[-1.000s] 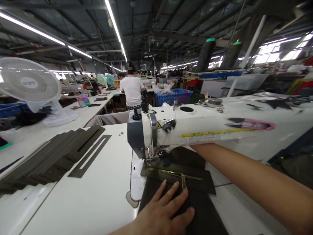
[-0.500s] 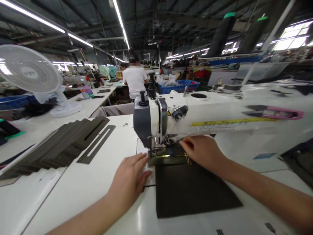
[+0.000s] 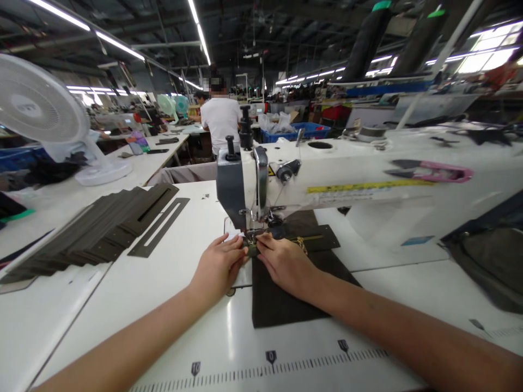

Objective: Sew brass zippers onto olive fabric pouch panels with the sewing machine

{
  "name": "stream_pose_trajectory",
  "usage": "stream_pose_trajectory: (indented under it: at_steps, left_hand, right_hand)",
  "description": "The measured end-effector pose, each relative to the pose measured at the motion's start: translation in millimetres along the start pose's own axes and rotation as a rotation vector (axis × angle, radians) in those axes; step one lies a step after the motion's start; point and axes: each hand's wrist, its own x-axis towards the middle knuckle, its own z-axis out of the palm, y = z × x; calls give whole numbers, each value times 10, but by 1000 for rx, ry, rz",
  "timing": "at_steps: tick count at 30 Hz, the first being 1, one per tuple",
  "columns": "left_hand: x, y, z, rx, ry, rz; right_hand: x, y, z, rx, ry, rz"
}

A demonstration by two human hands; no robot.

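Observation:
A white sewing machine [image 3: 327, 174] stands on the white table [image 3: 171, 283]. A dark fabric panel [image 3: 281, 299] with a brass zipper [image 3: 304, 239] lies under the presser foot [image 3: 251, 237]. My left hand [image 3: 218, 267] rests at the fabric's left edge, fingers together and pointing at the foot. My right hand [image 3: 286, 261] lies on the fabric just right of the foot, its fingertips pressing the cloth close to the needle. Both hands nearly touch each other there.
A stack of dark slotted fabric strips [image 3: 102, 228] lies fanned out at the left. A white fan [image 3: 41, 109] stands behind it. Pink thread snips [image 3: 433, 171] rest on the machine arm. A person in a white shirt [image 3: 220, 128] sits at a far table. A ruler scale [image 3: 269, 362] runs along the table's front.
The fabric panel has been slid back under the presser foot. Both my hands came together at the foot, the right one dropping from the machine head onto the cloth.

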Motion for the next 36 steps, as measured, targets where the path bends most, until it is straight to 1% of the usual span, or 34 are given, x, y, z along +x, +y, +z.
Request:
stream_pose_trajectory:
  at_steps: [5,13,26,30,32,36]
  left_hand:
    - [44,2,14,11,-5,-8]
    - [69,-35,52,18,14,-16]
    - [83,-53,91,14,71,-20]
    - [81,-62,97,12,87,-17]
    - [80,-62,95,12,89,-20]
    - [80,-57,85,15,75,-31]
  right_hand:
    - [20,22,26,7,19,-1]
    - [43,62,58,56,100,-18]
    - [81,100,52,78,38,7]
    - [80,103,47,79,31,37]
    - [78,104,51,90,43,37]
    - [75,123,69,110,111,15]
